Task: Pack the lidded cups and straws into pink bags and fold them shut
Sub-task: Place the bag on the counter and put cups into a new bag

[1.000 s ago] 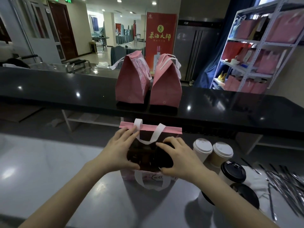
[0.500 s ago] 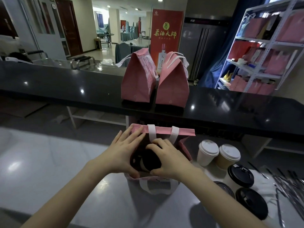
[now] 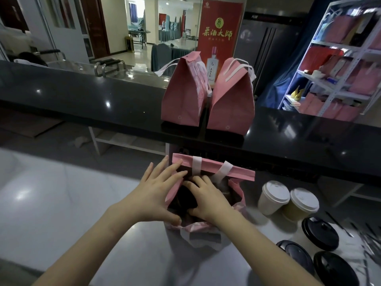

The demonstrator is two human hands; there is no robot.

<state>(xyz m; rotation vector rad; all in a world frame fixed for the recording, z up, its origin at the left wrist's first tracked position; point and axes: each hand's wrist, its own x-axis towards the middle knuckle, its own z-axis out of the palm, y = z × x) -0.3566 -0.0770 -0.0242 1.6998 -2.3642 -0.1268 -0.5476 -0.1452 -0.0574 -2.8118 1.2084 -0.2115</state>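
Head view: an open pink bag (image 3: 237, 174) stands on the pale bench (image 3: 61, 203) close to its far edge, with its white handles (image 3: 196, 166) lying over the far flap. The left hand (image 3: 158, 195) rests against the bag's left wall, its fingers (image 3: 165, 174) straight and spread and its thumb at the near rim. The right hand (image 3: 208, 199) is down in the bag's mouth, its fingers (image 3: 198, 182) bent over something dark inside; whether they grip it cannot be told. Just right of the bag two white-lidded cups (image 3: 274, 195) stand touching each other. Three black-lidded cups (image 3: 320, 232) sit nearer the bench's near right corner. Dark straws (image 3: 369, 240) lie blurred along the right edge. Beyond the bench's far edge runs a black upper bench (image 3: 82, 104), where two folded pink bags (image 3: 183, 96) stand upright side by side. Behind them hangs a red banner (image 3: 218, 34), and a white rack (image 3: 329, 83) holding more pink bags stands to the right
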